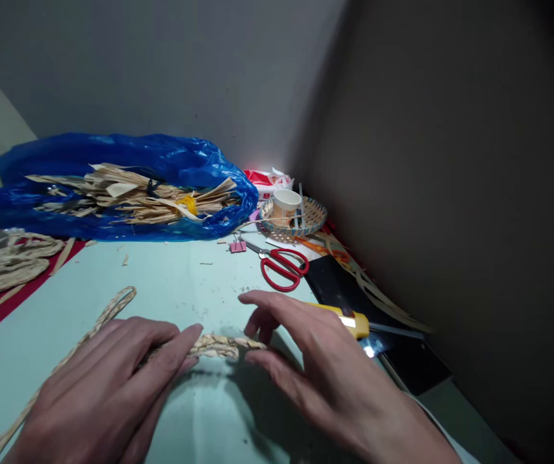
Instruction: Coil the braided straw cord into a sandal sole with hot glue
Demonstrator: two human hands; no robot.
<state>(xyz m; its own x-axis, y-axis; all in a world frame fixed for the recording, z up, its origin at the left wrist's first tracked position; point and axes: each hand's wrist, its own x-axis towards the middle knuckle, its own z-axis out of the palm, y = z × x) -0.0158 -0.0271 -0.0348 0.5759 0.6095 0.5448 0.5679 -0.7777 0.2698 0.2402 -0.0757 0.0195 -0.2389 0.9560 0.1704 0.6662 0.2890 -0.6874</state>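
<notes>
A long braided straw strip [216, 346] lies on the pale green table [185, 283], looping off to the left and back toward the near left corner. My left hand [107, 386] lies flat over the braid, fingertips pressing it down. My right hand [315, 367] hovers over the braid's right end, fingers spread, thumb and a fingertip touching it. Neither hand grips anything.
A blue plastic bag [113, 187] of dried straw strips lies at the back. Red scissors [281, 267], a pink binder clip [238, 245], a yellow utility knife [354, 321] on a black mat [354, 296], a small woven basket [294, 216] with a paper cup [285, 204]. Grey walls behind and right.
</notes>
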